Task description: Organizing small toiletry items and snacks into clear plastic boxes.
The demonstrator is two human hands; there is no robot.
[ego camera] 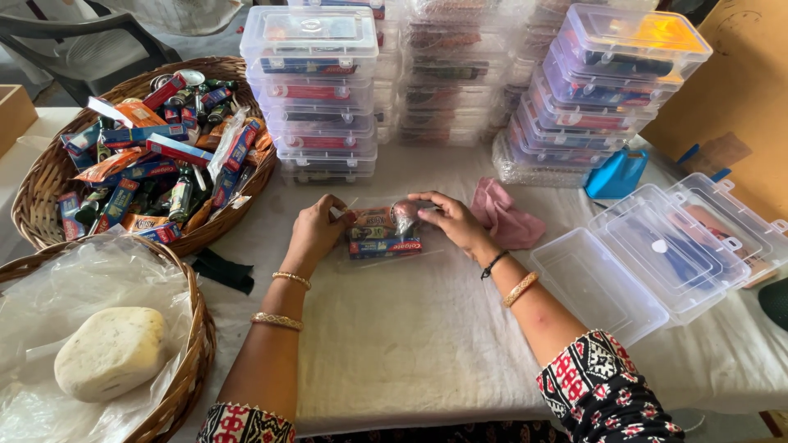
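A clear plastic box [386, 234] lies on the white tablecloth in front of me, filled with small packets, a red and blue tube carton and a shiny wrapped item. My left hand [316, 232] rests on the box's left edge, fingers curled over it. My right hand [450, 218] grips the right side, fingertips on the shiny item. Both wrists wear bangles.
A wicker basket [49, 176] of cartons, small bottles and sachets sits at left. Nearer, another basket [185, 373] holds plastic sheet and a pale lump [111, 351]. Stacks of filled clear boxes [316, 90] stand behind. Open clear boxes [657, 262], a pink cloth [505, 215] and a blue object [616, 172] lie right.
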